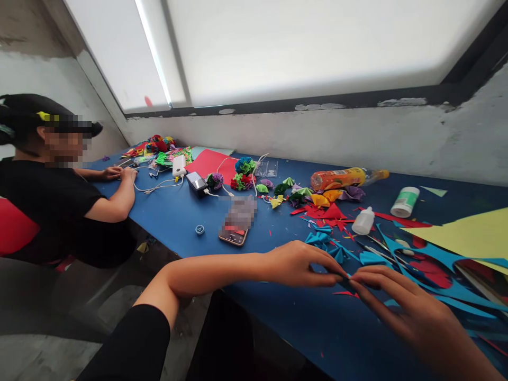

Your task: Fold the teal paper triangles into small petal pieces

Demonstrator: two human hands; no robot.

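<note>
My left hand (304,264) reaches in over the table, its fingertips pinched together. From the right, my right hand (408,304) meets it, thumb and fingers closed too. Between them is a small piece of blue paper (346,282), mostly hidden by the fingers. Folded blue paper pieces (317,239) lie just beyond my hands. Cut blue paper scraps (432,254) spread to the right, over scissors-like blades (377,246) that are partly covered. A red scrap (346,293) rests beneath my fingertips.
Beyond my hands are a white dropper bottle (363,221), a white-green tub (405,202), an orange drink bottle (339,179) and yellow paper (468,233). A phone (235,230), cables and paper flowers (244,172) lie leftward. Another person (51,185) sits at far left.
</note>
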